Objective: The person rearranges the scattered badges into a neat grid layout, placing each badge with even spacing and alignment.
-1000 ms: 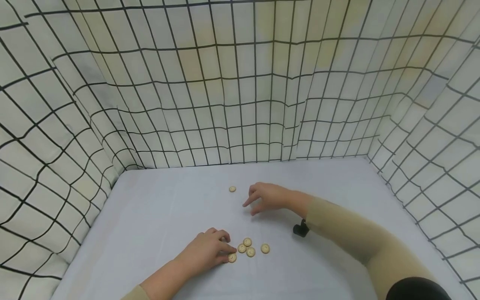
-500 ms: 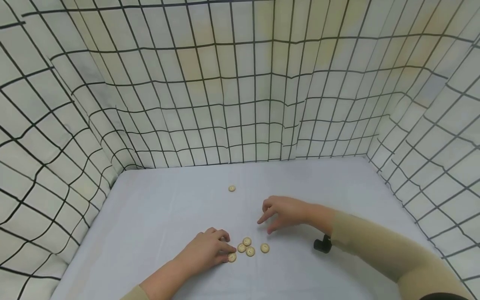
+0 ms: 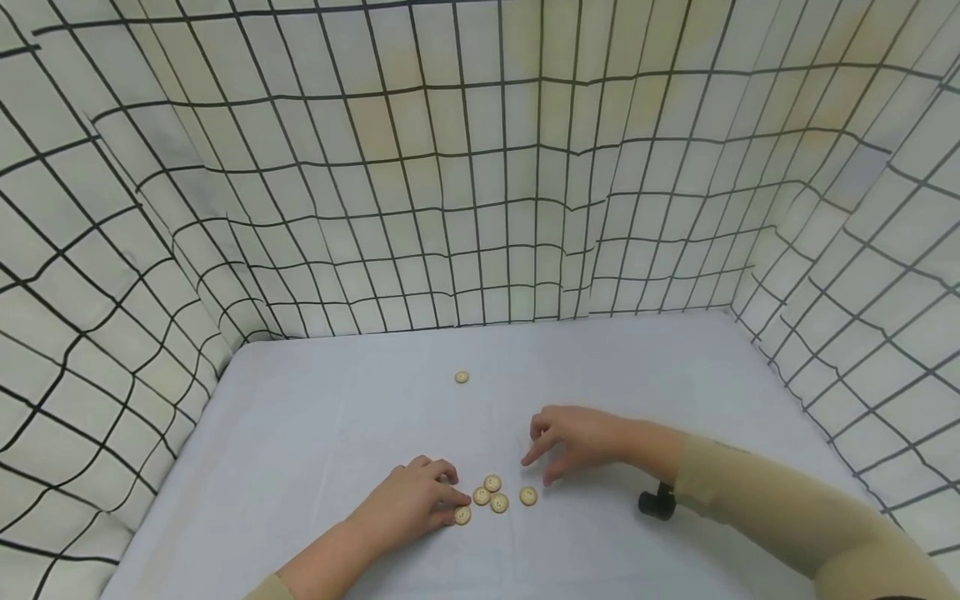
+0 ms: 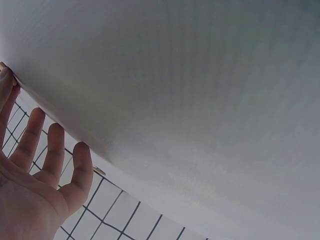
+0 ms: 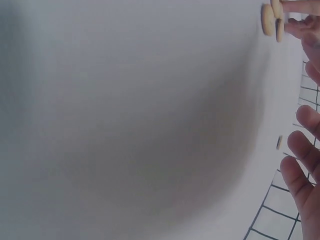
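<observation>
My left hand is low over the white surface, its thumb and index finger pinching the edge of a round cream button. In the left wrist view those two fingertips meet at the left edge by the button, while the other fingers are spread. Just right of them lie three more buttons in a tight cluster, among them the front button. A separate button lies a little further right. Above and behind it my right hand hovers, holding nothing, its thumb and index finger apart.
One more button lies far back on the white-covered table. White walls with a black grid net rise at the back and both sides. A black wrist camera hangs under the right forearm.
My right hand has moved back toward the near side and to the right, away from the far button and closer to the separate one. The left hand has stayed put.
</observation>
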The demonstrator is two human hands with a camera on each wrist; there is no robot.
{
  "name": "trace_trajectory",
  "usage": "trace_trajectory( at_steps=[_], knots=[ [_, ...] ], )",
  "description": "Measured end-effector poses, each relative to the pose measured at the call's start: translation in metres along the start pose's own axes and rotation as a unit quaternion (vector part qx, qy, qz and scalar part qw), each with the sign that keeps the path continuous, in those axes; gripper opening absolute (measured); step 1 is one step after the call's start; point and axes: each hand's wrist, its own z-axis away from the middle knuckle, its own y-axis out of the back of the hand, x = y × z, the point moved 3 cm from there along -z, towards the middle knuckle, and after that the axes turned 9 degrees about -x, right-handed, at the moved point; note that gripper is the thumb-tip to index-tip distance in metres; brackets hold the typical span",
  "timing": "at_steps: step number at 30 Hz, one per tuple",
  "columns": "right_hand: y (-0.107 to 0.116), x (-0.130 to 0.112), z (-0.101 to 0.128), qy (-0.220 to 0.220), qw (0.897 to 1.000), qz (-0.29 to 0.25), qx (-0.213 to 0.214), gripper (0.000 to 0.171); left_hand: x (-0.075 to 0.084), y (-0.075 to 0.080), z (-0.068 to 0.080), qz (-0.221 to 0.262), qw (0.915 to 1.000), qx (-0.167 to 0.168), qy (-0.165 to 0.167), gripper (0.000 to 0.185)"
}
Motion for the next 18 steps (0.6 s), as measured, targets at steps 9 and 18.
trace_trajectory(
  at_steps=[9,18],
  knots=[
    [-0.013,-0.007,-0.009,0.037,0.999,0.019,-0.030,0.036,0.001,0.003,0.002,0.001,1.0000,0.008,-0.004,0.025],
    [-0.022,-0.006,-0.017,0.058,0.997,0.027,-0.041,0.034,0.001,0.003,0.001,-0.002,1.0000,0.005,-0.005,0.026]
  ],
)
